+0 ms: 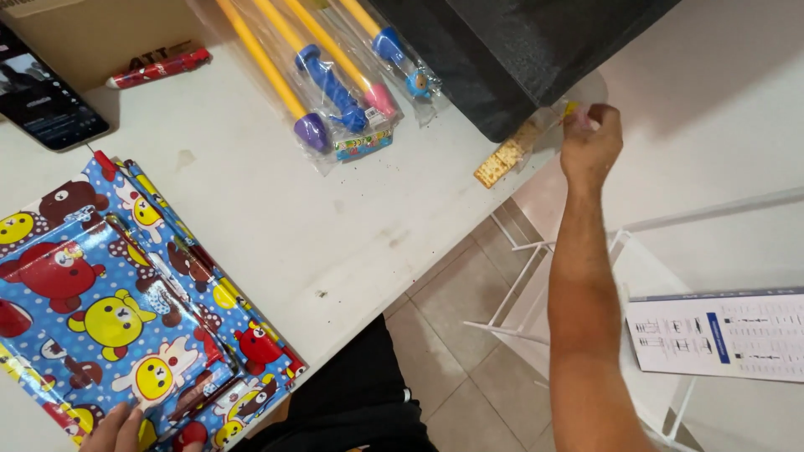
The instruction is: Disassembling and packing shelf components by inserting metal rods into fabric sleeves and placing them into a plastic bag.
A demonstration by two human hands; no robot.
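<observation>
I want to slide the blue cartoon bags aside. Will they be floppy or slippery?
Probably both. The bags look like thin glossy film, so likely floppy and light. They lie fanned in a loose stack under the left hand, so a push may shear them apart.

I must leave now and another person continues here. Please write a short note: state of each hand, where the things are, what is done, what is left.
Left hand: resting on the stack of blue cartoon bags at the white table's near edge.
Right hand: pinching a clear packet with a cracker strip at the far edge, beside the black bag.
Done: bags stacked.
Left: packet not yet clear of the black bag; packaged toy sticks untouched.
</observation>
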